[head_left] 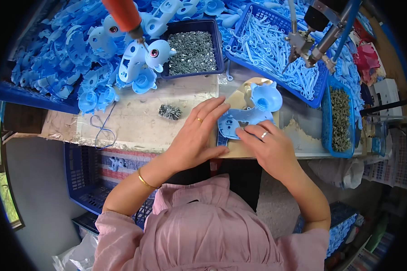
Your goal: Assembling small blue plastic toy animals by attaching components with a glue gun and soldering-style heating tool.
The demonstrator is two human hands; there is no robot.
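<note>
A light blue plastic toy shell lies on a tan block at the middle of the workbench. My left hand rests flat beside its left edge, fingertips touching the shell. My right hand presses on the shell's near edge with the fingers. Each hand wears a ring; a gold bangle sits on my left wrist. A small heap of grey screws lies on the bench just left of my left hand.
A dark blue tray of screws stands at the back, with piles of blue toy parts to its left. A blue basket of thin plastic pieces is back right, a narrow basket of screws at right. Hanging drivers dangle above.
</note>
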